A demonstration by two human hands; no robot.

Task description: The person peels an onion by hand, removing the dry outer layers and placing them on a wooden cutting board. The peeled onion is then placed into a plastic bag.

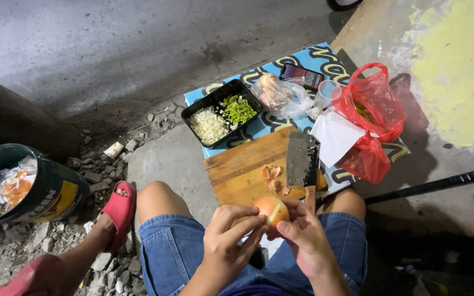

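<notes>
Cleaver (302, 160) lies on board (242, 170); tray (221, 112) behind it, bags (371, 118) right, bucket (26, 183) far left, probably on rubble.

Concrete floor (111, 44) w/ rubble (100, 175)

I get one view only, from the head camera, aimed steeply down over my lap. My fingers (248, 227) sit close at the bottom edge; the cutting board (237, 170) lies just beyond them, the ground farther out.
</notes>
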